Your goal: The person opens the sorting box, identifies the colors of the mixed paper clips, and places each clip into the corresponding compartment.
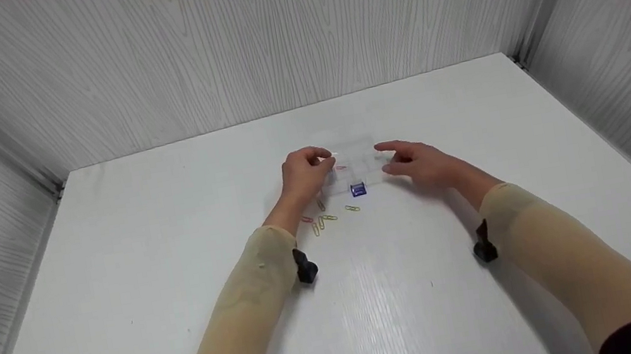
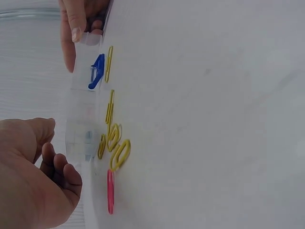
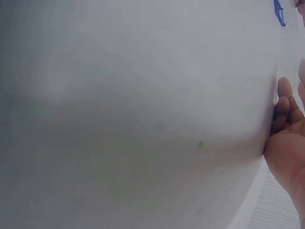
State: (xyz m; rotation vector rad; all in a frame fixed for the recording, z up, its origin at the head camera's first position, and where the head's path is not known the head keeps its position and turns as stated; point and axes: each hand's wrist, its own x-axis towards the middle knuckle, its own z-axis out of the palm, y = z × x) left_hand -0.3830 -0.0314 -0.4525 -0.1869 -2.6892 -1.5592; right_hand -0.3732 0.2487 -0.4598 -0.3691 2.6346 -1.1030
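Note:
A clear plastic box with divided compartments sits on the table, a blue latch-like piece at its near edge. Inside its left part shows a small red clip. My left hand is at the box's left side, thumb and index tips close together, other fingers curled; I cannot tell whether something thin is between the tips. At the right end, my right hand touches the box with index and thumb extended and apart. In the left wrist view, several yellow paper clips and one red paper clip lie in front of the box.
The white table extends toward me and to both sides. Pale wood-grain panels stand behind it and at left and right. Black wrist cameras hang under both sleeved forearms.

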